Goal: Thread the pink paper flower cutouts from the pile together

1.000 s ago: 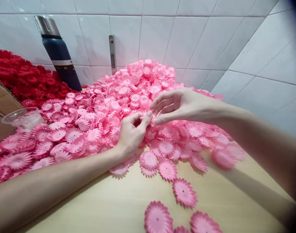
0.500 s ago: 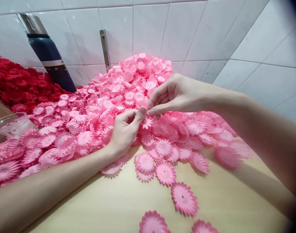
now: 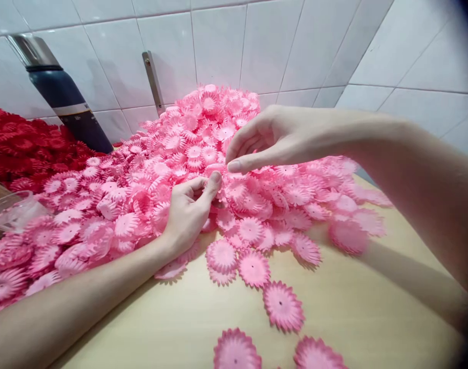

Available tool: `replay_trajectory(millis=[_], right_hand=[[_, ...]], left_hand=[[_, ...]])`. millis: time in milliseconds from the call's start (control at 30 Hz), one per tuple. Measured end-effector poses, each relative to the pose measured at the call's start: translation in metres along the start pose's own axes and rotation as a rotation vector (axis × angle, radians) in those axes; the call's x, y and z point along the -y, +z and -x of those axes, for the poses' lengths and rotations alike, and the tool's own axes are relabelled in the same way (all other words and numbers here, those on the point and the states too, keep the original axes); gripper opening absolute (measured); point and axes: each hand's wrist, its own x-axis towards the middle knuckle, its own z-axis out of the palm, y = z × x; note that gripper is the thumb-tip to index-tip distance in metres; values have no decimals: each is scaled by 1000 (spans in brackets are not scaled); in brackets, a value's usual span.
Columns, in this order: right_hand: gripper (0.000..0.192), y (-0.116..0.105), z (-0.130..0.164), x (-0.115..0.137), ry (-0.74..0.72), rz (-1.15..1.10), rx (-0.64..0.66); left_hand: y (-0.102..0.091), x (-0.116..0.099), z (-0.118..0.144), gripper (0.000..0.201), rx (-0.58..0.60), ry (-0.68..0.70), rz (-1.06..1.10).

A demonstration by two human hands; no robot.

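Left hand (image 3: pixel 188 212): resting on pink flower heap (image 3: pixel 172 169), fingers curled, contents indiscernible. Right hand (image 3: pixel 274 138): raised just above heap, thumb against fingers, grasp unclear. Loose pink flowers (image 3: pixel 282 306) nearer on wooden table (image 3: pixel 353 318). Red flowers (image 3: pixel 22 148), flask (image 3: pixel 61 97) far left.

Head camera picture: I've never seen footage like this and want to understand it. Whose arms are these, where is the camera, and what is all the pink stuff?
The camera sits on a person's head, looking forward and down, so both bare arms are that person's own. The left hand rests on a big heap of pink paper flowers, fingers curled in among them. The right hand hovers just above, thumb and fingers pinched; whether it grips a flower I cannot tell. The heap lies on a pale wooden table, with loose flowers scattered near the front. Behind, to the left, are red flowers, a dark flask against the tiled wall, and a clear plastic cup.
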Motion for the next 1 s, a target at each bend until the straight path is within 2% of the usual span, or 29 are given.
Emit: replay_trajectory(millis=[67,133,267,533,733,833,900,1000], right_hand=[[30,4,-2,8,-56,109,174],[27,9,-5,13,-80,135,205],[21,16,-7,12,-77,118,179],[15,12,-2,12,-25,165,77],[17,-1,-2,-3,98,256,-134],[34,-11,0,-8,145,291,-86],[42,-14,1,-6,138,288,-42],[40,-11,2,4,43,245,80]], left_hand=[[0,-1,0,46,-9,14,-19],[0,0,0,49,-21,24,-34],[-1,2,-1,53,-19,42,-17],[0,0,-1,40,39,19,-62],[1,0,0,29,71,58,-92],[2,1,0,18,53,41,-52],[2,1,0,21,30,-9,-25],[2,0,0,29,-6,-49,-21]])
